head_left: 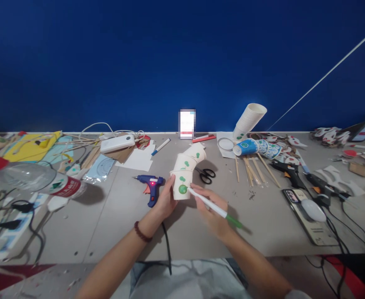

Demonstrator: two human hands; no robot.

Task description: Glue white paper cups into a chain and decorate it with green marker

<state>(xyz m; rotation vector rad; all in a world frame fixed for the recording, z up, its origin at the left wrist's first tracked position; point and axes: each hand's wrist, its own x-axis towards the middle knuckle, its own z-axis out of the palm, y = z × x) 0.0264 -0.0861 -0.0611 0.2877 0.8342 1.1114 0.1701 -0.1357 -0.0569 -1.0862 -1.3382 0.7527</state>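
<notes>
Both grips full

Right of the glue gun (153, 190), my left grip (166, 199) is closed on the joined paper cups (184, 166) over the worktop (116, 220). My right grip (215, 222) pinches a marker (211, 206), tip at the nearest cup's green print.

A deep blue wall (107, 62) fills the upper half of the view, its surface smooth and plain, darkening toward the top right corner. A thin white line (325, 74), cord or strip I cannot tell, slants across its right side. Against the wall stands a long grey table (113, 232), with a pale strip along the back edge, a seam at left and two small dark holes near the front. Below lies grey, scrap-strewn floor (76, 284), with red patches at both sides. Soft shadows fall across the tabletop.
</notes>
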